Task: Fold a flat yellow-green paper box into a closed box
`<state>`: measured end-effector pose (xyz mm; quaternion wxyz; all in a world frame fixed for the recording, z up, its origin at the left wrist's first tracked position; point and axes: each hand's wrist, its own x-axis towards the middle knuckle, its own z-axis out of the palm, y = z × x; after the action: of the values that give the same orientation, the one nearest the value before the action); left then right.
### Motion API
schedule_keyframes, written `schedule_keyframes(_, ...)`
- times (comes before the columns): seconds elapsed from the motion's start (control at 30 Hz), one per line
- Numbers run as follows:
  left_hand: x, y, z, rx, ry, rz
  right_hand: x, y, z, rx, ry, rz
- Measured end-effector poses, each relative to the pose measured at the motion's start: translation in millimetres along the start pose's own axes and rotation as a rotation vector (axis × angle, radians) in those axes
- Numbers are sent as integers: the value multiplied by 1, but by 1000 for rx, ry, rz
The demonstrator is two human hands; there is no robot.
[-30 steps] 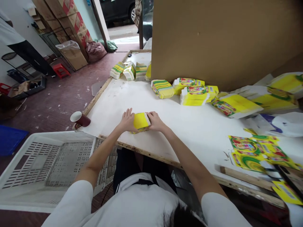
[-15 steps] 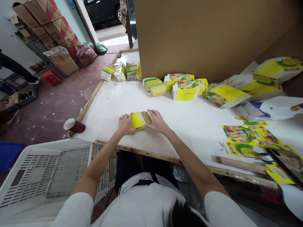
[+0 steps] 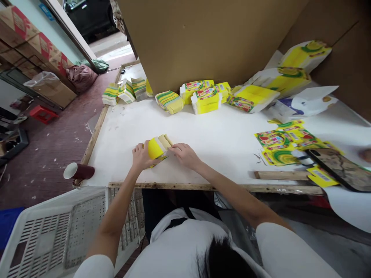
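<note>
Over the white tabletop (image 3: 127, 131), a yellow carton (image 3: 155, 148) with pale tan flaps at its right end lies tilted between my hands. Whether it is a single carton or a stack of flat ones, I cannot tell. My left hand (image 3: 141, 157) is wrapped round its left end, thumb on the near side. At the flap end, the fingers of my right hand (image 3: 185, 155) are closed together against the carton's edge; its fingertips are partly hidden. Printed colour shows along the carton's near lower side.
Yellow cartons (image 3: 206, 101) and striped bundles (image 3: 169, 102) line the back, before a large cardboard panel (image 3: 203, 38). Rightward lie flat printed cartons (image 3: 278, 141), a wooden strip (image 3: 281, 175) and a phone (image 3: 339, 170). A maroon cup (image 3: 84, 171) sits at the left corner, above a white crate (image 3: 43, 231).
The head view has turned, so the table's contents sit further left. My right hand has shifted from gripping round the carton's right end to fingers at its near flap edge.
</note>
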<state>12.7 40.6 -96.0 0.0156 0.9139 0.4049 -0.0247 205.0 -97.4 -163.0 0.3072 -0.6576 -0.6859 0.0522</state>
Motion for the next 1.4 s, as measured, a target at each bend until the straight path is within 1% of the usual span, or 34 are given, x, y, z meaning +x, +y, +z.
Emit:
schedule_keyframes(0.23, 1, 2, -2, 0, -13, -13, 0, -3, 0, -62, -9, 30)
schedule_keyframes(0.47, 3, -3, 4, 15, 6, 4, 2, -10, -3, -102, -18, 63)
schedule_keyframes(0.7, 3, 0, 0, 19, -13, -12, 21, -18, 0, -109, -58, 127)
schedule_keyframes(0.8, 2, 2, -2, 22, -2, -10, 29, -23, 0, -104, -82, 169)
schedule_keyframes(0.97, -5, 7, 0, 25, 10, -61, 33, -36, 2, -99, -78, 293)
schedule_keyframes(1.2, -17, 20, 4, 25, 51, -203, 36, -53, 21, -36, -44, 555)
schedule_keyframes(1.3, -21, 26, 5, 1, 69, -265, 35, -57, 27, 13, -25, 631)
schedule_keyframes(1.4, -24, 31, 5, -21, 81, -307, 28, -69, 31, 68, 5, 684)
